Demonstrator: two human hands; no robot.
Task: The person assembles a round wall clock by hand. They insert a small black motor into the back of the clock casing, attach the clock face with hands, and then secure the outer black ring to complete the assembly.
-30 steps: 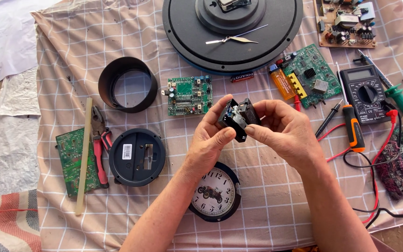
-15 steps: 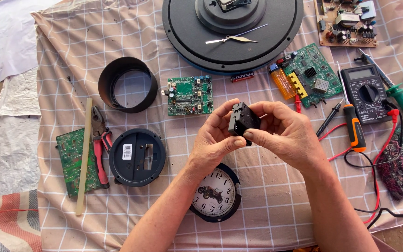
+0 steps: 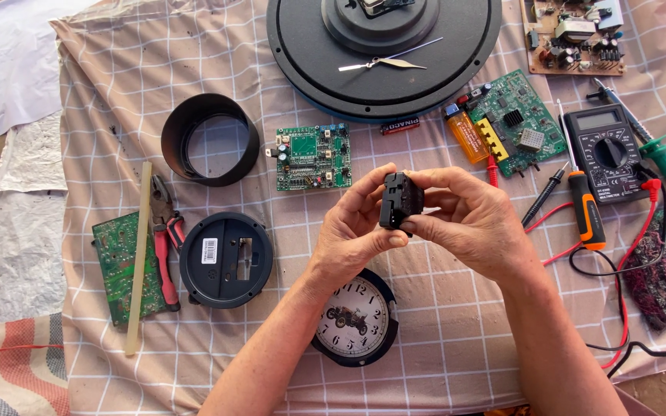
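Pliers (image 3: 165, 235) lie at frame left; at centre, left hand (image 3: 356, 231) and right hand (image 3: 475, 223) pinch a small black clock movement (image 3: 400, 202), fingers closed around it, now turned edge-on rather than face-up, exposing its side.

Surface: checked beige cloth (image 3: 456, 339), creased, in bright daylight
Left edge: white sheets (image 3: 9, 69), striped fabric (image 3: 9, 370)

Head camera looking straight down
It is hovering close above a checked cloth (image 3: 117, 92), both forearms entering from the bottom edge of the frame.
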